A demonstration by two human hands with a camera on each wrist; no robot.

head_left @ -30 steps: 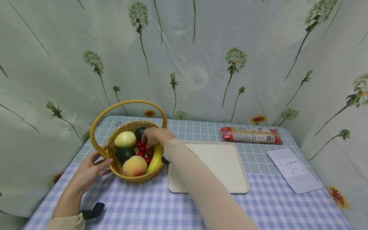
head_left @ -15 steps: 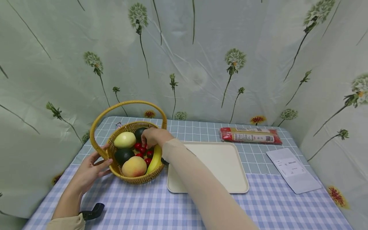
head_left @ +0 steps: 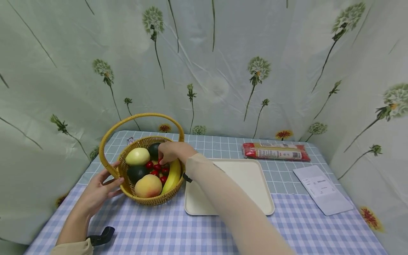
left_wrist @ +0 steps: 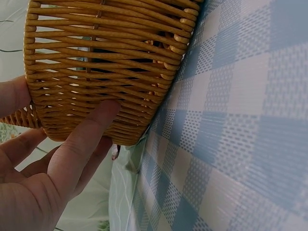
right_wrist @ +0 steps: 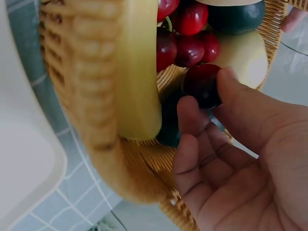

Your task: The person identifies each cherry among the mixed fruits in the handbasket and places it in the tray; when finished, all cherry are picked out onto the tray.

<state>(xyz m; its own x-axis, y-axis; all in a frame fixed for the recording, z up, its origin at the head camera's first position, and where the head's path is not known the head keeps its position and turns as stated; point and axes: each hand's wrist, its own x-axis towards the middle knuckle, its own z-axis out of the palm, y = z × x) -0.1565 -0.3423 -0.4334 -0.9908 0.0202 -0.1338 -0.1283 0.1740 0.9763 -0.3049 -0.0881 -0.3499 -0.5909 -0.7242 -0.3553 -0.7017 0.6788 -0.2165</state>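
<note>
A woven basket with a tall hoop handle stands at the left of the table. My left hand holds its left side, thumb and fingers spread against the wicker wall below the handle. Over the basket, my right hand pinches a dark red cherry between thumb and fingertips. More cherries lie beneath it. Around them sit a banana, a peach, a pale yellow-green fruit, and two dark green fruits, one at the left and one behind.
A cream tray lies right of the basket, partly covered by the right forearm. Farther back are red-and-yellow packets. At the right lies a flat grey packet with a label. A checked cloth covers the table, with a curtain behind.
The right hand has drawn slightly to the right among the cherries. The left hand keeps its place on the basket. The head view has tilted up a little.
</note>
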